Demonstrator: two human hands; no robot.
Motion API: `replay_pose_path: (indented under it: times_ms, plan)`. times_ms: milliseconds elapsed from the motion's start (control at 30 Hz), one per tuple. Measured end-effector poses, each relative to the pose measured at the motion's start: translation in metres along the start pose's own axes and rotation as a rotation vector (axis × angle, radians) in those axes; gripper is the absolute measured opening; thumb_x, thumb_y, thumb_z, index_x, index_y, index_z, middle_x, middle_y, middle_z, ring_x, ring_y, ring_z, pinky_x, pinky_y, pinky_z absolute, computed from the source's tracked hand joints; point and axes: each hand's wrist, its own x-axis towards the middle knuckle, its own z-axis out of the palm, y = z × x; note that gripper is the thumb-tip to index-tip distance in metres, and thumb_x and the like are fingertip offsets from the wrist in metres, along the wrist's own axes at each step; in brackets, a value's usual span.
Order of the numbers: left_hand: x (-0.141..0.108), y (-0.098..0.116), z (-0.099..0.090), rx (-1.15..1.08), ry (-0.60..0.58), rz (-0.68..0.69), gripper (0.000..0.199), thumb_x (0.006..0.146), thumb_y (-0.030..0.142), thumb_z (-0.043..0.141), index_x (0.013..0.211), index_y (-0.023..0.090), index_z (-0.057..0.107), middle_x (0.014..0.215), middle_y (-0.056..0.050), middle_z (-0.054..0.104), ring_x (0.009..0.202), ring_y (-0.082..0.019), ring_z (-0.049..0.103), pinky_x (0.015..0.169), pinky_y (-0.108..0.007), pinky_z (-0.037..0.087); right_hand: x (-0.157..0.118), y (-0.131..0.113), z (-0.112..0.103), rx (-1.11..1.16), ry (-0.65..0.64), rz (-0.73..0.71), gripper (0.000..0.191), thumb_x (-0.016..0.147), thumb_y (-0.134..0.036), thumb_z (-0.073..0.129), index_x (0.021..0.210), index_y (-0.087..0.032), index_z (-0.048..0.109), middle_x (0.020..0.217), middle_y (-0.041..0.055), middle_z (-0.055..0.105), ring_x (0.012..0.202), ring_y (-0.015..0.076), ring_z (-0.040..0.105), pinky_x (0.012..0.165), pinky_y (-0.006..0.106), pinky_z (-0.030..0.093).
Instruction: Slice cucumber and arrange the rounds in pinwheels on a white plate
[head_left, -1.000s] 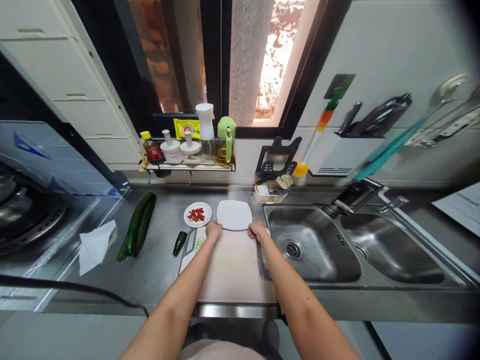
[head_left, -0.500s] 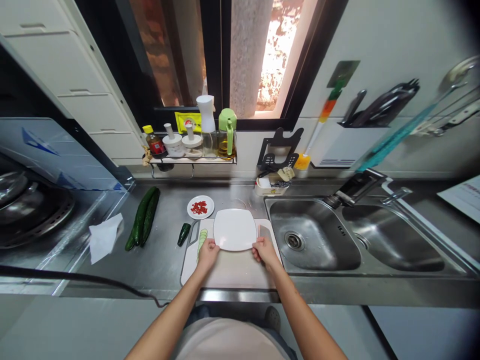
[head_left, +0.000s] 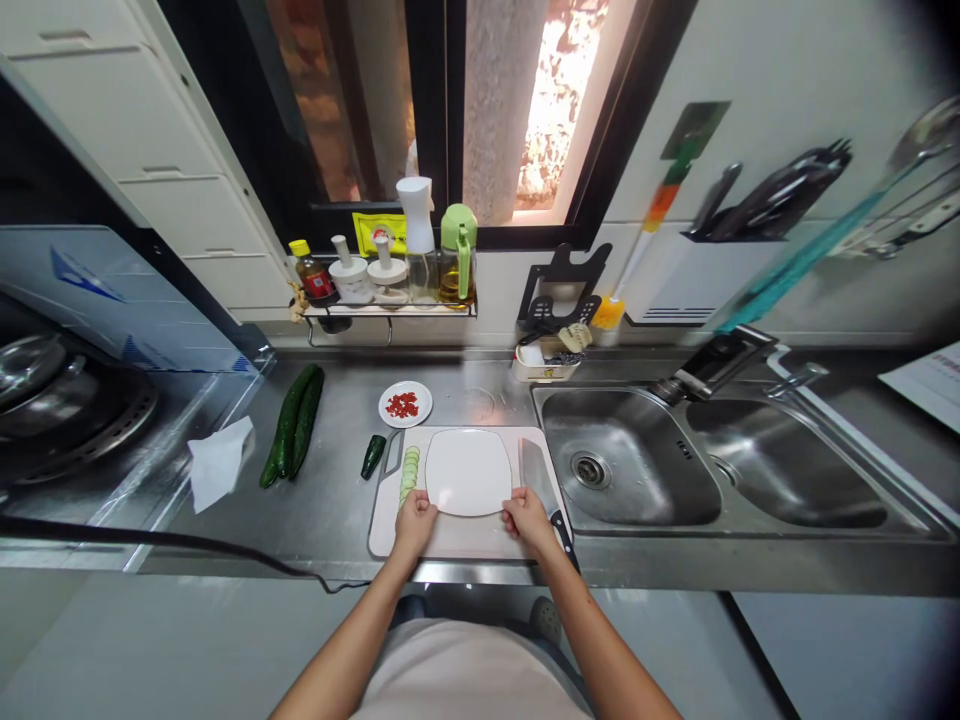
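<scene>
A white squarish plate (head_left: 469, 470) is over the middle of the cutting board (head_left: 465, 545). My left hand (head_left: 415, 522) pinches its near left corner, and my right hand (head_left: 528, 518) grips the near right corner. Whether the plate rests on the board or is held just above it, I cannot tell. Left of the plate lies a row of pale green cucumber slices (head_left: 409, 472). To the right, a kitchen knife (head_left: 536, 468) lies along the board's edge, its black handle partly hidden by my right wrist. A dark green cucumber end (head_left: 373, 456) sits beside the board.
Behind the board stands a small plate (head_left: 405, 388) of chopped red pieces. Whole cucumbers (head_left: 291, 425) and a white paper towel (head_left: 220, 463) lie left. A double sink (head_left: 630, 505) is at the right. Seasoning jars and bottles fill a wall rack (head_left: 390, 311). A black cable (head_left: 225, 548) crosses the front left.
The plate and both hands have come slightly nearer to me and lower over the board. More of the knife and cucumber slices now shows. The view has shifted a little.
</scene>
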Motion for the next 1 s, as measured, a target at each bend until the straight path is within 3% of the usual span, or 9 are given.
replay_pose_path:
  times_ms: [333, 1000]
  plan:
    - [-0.0027, -0.0086, 0.0034, 0.047, -0.021, -0.01, 0.018, 0.069, 0.017, 0.06, 0.086, 0.018, 0.057, 0.063, 0.004, 0.058, 0.059, -0.011, 0.056, 0.061, -0.021, 0.043, -0.0063, 0.0042, -0.0035, -0.04, 0.014, 0.021, 0.025, 0.065, -0.015, 0.046, 0.084, -0.024, 0.032, 0.045, -0.012, 0.048, 0.031, 0.0076, 0.043, 0.031, 0.014, 0.024]
    - [-0.0082, -0.0059, -0.0011, -0.002, -0.071, -0.043, 0.017, 0.07, 0.015, 0.059, 0.087, 0.017, 0.056, 0.06, 0.005, 0.058, 0.053, -0.009, 0.055, 0.054, -0.019, 0.04, -0.0073, 0.0052, -0.0044, -0.067, 0.029, 0.047, 0.028, 0.063, -0.013, 0.049, 0.082, -0.024, 0.032, 0.042, -0.0117, 0.049, 0.031, 0.0092, 0.045, 0.03, 0.015, 0.029]
